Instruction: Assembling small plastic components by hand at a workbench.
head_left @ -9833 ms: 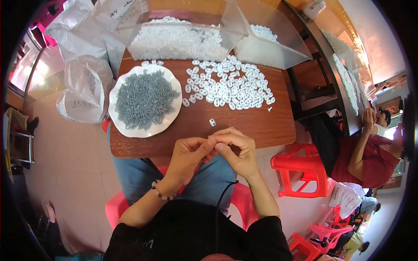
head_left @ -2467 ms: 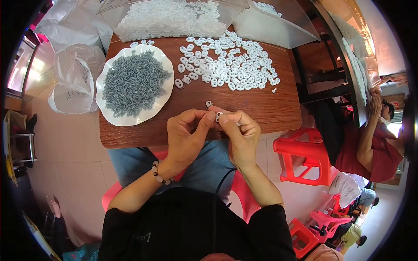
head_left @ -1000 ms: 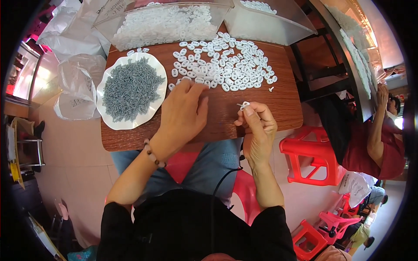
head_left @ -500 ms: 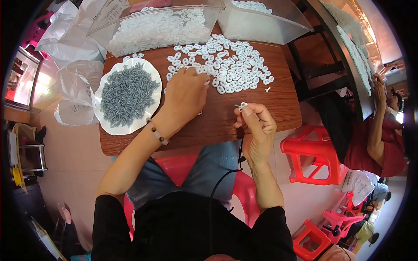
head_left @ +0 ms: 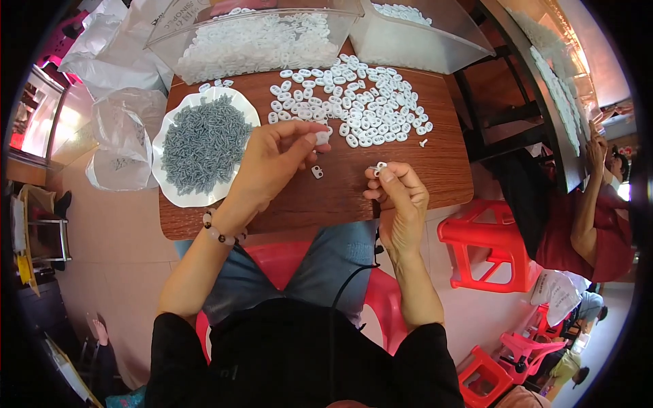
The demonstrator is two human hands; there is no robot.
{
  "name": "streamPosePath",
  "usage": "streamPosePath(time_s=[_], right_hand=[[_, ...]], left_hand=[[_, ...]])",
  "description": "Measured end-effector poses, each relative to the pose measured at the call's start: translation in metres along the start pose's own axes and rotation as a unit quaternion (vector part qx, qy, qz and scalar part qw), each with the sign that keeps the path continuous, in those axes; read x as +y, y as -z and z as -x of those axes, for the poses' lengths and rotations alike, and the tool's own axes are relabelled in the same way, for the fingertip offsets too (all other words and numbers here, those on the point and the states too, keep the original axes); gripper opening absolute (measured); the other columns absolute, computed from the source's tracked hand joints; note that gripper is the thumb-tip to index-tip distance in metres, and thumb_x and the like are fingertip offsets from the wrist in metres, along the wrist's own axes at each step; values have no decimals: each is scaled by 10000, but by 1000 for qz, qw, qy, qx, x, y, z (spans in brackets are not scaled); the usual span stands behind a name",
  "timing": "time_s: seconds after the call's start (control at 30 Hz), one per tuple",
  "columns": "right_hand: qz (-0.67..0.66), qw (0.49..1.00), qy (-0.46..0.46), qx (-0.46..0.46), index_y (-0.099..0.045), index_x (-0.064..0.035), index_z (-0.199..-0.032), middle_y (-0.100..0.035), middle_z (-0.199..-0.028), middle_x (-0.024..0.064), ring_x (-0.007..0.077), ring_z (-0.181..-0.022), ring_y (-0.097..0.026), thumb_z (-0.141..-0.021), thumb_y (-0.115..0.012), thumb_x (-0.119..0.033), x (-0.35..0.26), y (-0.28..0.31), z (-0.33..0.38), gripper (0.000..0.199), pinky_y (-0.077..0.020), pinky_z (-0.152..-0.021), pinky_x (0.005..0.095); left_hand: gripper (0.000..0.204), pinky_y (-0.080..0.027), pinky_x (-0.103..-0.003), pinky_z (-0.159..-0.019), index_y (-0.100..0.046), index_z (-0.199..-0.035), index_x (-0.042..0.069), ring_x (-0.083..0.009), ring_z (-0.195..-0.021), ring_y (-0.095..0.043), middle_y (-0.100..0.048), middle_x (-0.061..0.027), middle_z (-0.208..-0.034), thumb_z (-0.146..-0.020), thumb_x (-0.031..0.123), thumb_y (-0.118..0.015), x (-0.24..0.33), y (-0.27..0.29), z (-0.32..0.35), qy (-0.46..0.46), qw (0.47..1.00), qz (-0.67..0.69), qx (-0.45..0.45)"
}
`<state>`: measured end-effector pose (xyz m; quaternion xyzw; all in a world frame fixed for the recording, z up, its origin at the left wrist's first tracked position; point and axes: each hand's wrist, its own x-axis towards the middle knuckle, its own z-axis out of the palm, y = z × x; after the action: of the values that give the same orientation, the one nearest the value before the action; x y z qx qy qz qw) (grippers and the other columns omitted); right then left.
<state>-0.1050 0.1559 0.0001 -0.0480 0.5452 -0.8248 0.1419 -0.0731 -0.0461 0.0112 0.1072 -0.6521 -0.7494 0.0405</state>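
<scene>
My left hand (head_left: 277,158) pinches a small white oval plastic piece (head_left: 322,138) between thumb and fingers, just above the brown table (head_left: 292,204). To its right, my right hand (head_left: 403,196) grips a white two-hole piece (head_left: 380,167) with a thin grey screw showing at its left side. Many white two-hole pieces (head_left: 371,109) lie spread over the far half of the table. One loose piece (head_left: 317,172) rests between my hands. At the left, a white scalloped dish (head_left: 194,200) holds a heap of grey screws (head_left: 207,146).
Two clear bins, one on the left (head_left: 265,51) and one on the right (head_left: 418,47), stand at the table's far edge with white pieces inside. Plastic bags (head_left: 122,139) lie at the left. A red stool (head_left: 486,245) and a person in dark red (head_left: 585,238) are at the right.
My left hand has drawn back toward me from the scattered pieces, now with a white oval piece in its fingers. My right hand has stayed nearly still with its piece.
</scene>
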Motion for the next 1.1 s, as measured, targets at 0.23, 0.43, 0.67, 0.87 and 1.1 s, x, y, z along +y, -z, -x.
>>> streamPosePath(time_s=[0.23,0.43,0.67,0.87,1.1], right_hand=[[-31,999,-15,-27,-593,-25,-938,-652,-928,119,109,-775,-596,-908,-571,-106,-4,-9,8,89,-522,-694,234],[-39,997,-31,-64,-581,-25,-949,-650,-944,122,114,-779,-606,-916,-559,-100,1,-17,17,85,-521,-712,241],[-32,997,-21,-74,-568,-22,-962,-642,-970,130,140,-815,-634,-915,-556,-87,7,-19,20,81,-522,-735,246],[-49,993,-29,-106,-557,-6,-951,-633,-996,162,168,-859,-648,-909,-538,-58,6,-22,25,69,-538,-801,274],[-47,990,-41,-124,-554,6,-932,-631,-1016,178,177,-875,-650,-900,-531,-43,6,-25,27,63,-545,-807,280]], left_hand=[[234,-428,-176,-646,-623,-1109,-14,-42,-735,-555,-680,-56,-901,-917,102,-557,-5,-14,34,0,999,-12,-33],[213,-477,-189,-679,-625,-1095,-25,-65,-770,-587,-665,-58,-907,-892,29,-592,-23,-36,59,-14,1000,-2,0],[163,-509,-211,-676,-676,-1001,-27,-106,-761,-637,-681,-79,-866,-880,70,-628,-34,-46,72,-66,990,103,70],[216,-519,-227,-736,-648,-1063,-19,-116,-812,-641,-675,-86,-932,-875,86,-639,-34,-32,74,59,945,322,0],[240,-528,-238,-770,-623,-1101,-9,-115,-842,-638,-667,-75,-974,-882,91,-628,-34,-19,77,123,928,352,-16]])
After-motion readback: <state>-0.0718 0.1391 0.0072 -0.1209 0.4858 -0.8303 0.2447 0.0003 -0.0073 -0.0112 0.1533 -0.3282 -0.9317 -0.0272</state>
